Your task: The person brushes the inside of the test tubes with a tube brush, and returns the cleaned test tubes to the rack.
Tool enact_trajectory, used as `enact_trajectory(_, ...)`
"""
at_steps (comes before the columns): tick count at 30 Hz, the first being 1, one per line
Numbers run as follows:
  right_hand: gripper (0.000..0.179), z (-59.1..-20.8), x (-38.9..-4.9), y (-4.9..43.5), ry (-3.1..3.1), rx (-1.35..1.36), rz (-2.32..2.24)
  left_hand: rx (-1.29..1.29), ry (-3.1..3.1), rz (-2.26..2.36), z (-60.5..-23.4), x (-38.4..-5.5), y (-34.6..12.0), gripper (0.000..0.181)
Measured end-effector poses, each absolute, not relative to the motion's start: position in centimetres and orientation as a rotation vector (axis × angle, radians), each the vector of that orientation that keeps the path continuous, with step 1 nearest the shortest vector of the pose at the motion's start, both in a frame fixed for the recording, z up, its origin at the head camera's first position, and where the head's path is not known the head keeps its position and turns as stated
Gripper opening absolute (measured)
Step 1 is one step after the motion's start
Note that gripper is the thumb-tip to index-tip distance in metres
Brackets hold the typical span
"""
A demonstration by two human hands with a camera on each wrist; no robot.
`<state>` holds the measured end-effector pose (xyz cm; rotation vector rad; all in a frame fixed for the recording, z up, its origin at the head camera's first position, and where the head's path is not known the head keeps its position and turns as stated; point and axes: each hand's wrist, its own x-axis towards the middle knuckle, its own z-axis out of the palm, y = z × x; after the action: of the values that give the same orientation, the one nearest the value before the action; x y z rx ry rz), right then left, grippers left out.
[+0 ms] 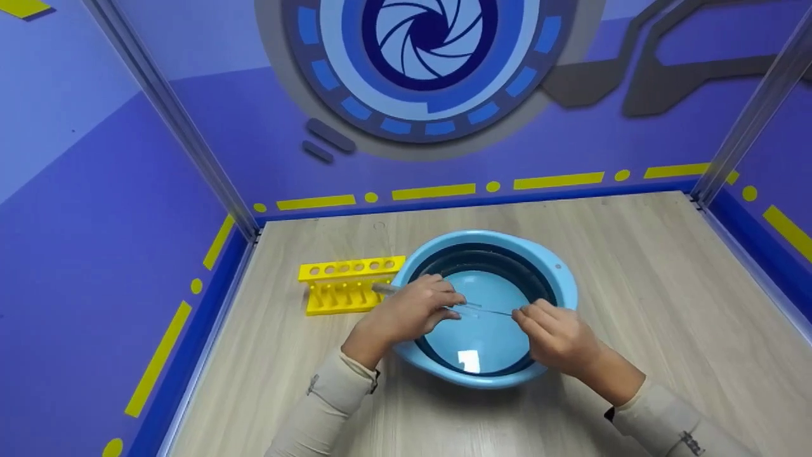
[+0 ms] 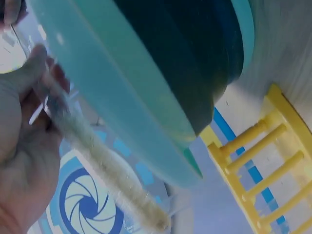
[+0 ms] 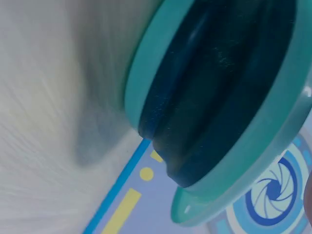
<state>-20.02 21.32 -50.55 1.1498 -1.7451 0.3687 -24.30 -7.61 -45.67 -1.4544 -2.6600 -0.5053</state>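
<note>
Over the blue basin [image 1: 568,285], my left hand [image 1: 412,308] grips a clear test tube [image 2: 173,207]. Inside the tube sits the pale bristle head of a test tube brush [image 2: 112,168], pointing left past the hand in the head view. The brush's thin wire handle [image 1: 495,311] runs out of the tube's mouth toward the right. My right hand [image 1: 558,336] pinches that wire above the basin's right side; only a sliver of this hand shows at the edge of the right wrist view.
Left of the basin stands a yellow test tube rack [image 1: 352,266], close to the rim. A faint clear tube [image 1: 380,238] rises behind its right end. Water with a bright reflection lies in the basin. Patterned panels enclose the wooden table [image 1: 666,285] at the back and sides.
</note>
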Motion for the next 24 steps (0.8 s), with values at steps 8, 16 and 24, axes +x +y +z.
enact_trajectory(8, 0.033, -50.5, -19.8, 21.3, -1.716, 1.156, 0.497, -1.453, -2.807, -0.696, -45.1, -24.3, -8.4, 0.037)
enact_trajectory(16, 0.032, -50.2, -18.9, 20.7, -1.74, 1.123, 0.593, -1.462, -2.788, -0.639, -44.7, -24.2, -8.9, 0.035)
enact_trajectory(24, 0.031, -50.1, -19.1, 20.6, -1.732, 1.106, 0.625, -1.481, -2.759, -0.732, -45.2, -24.7, -9.6, 0.037)
